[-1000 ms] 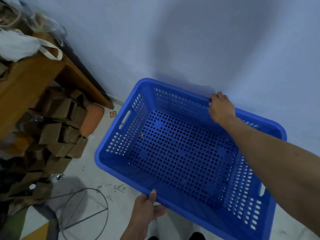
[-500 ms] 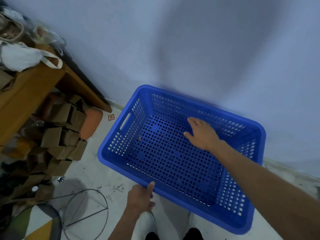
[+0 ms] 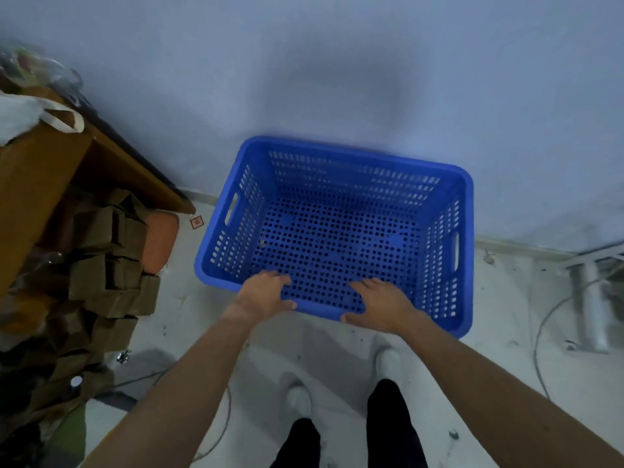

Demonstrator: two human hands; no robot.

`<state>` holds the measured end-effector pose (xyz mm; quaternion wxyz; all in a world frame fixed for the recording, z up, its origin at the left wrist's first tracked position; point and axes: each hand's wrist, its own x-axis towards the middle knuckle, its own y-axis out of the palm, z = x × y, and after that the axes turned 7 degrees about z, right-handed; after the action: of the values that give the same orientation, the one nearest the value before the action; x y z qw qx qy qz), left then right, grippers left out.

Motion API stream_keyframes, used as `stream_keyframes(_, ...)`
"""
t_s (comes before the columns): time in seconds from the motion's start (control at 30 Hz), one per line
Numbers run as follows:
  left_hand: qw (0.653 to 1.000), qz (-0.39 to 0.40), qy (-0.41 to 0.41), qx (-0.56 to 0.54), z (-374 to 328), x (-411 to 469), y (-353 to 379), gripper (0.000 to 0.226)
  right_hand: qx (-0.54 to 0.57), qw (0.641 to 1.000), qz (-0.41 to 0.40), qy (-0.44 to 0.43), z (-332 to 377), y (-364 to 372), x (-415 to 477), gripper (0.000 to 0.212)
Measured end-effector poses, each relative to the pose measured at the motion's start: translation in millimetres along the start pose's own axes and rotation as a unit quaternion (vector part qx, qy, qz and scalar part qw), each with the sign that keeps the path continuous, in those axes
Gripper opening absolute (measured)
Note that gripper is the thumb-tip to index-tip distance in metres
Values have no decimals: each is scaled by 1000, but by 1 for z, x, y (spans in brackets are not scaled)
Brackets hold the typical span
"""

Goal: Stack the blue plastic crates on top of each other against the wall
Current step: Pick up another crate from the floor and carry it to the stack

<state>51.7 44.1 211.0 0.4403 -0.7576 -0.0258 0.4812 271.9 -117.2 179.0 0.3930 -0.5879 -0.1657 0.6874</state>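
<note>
At the bottom of the view, two dark trouser legs and white shoes (image 3: 389,361) are seen on the pale floor (image 3: 499,336). Above them, both bare forearms are stretched forward. The left hand (image 3: 261,295) is laid over the near rim of the blue crate (image 3: 439,238), its fingers curled over the edge into the inside and its thumb pointed along the outer face. The right hand (image 3: 378,305) is placed on the same rim just to the right, fingers loosely spread over the edge, thumb below it on the outside. Whether the rim is truly clamped by either hand cannot be told.

The crate is set open side up on the floor, its far long side close against the pale blue wall (image 3: 337,69); contact with the wall cannot be told. Its perforated bottom is bare apart from a small speck near the left side. Handle slots are seen in both short walls.

To the left, folded cardboard boxes (image 3: 108,265) are piled under a wooden table (image 3: 40,170), on which a white bag (image 3: 20,116) is lying. At the far right, cables (image 3: 553,309) are seen trailing across the floor.
</note>
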Motion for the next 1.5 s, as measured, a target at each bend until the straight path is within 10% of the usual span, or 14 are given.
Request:
stream_keyframes(0.77,979,-37,47,193,-17,24,49,45,24,984,-132,117,22,58,-15,32)
stream_keyframes(1.5,977,-61,75,188,-18,63,53,34,-12,974,-212,85,-11,61,16,28)
